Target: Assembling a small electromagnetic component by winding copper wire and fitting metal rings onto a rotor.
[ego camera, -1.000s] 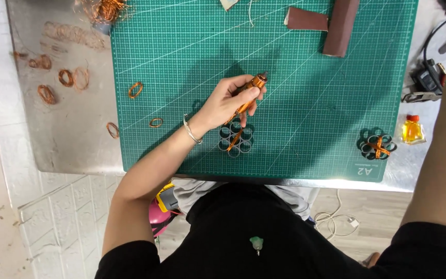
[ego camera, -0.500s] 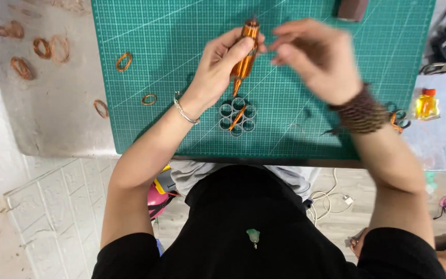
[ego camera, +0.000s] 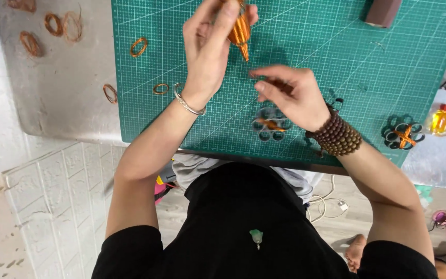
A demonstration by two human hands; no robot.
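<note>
Above the green mat (ego camera: 181, 119), left hand (ego camera: 210, 46) grips an orange tool (ego camera: 240, 31) upright.

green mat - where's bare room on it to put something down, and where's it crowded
The cutting mat is bare between the orange tool in the left hand and the brown block, and along its lower left below the copper wire rings. It is crowded around the right hand, above the ring cluster, and near the second cluster.
</note>
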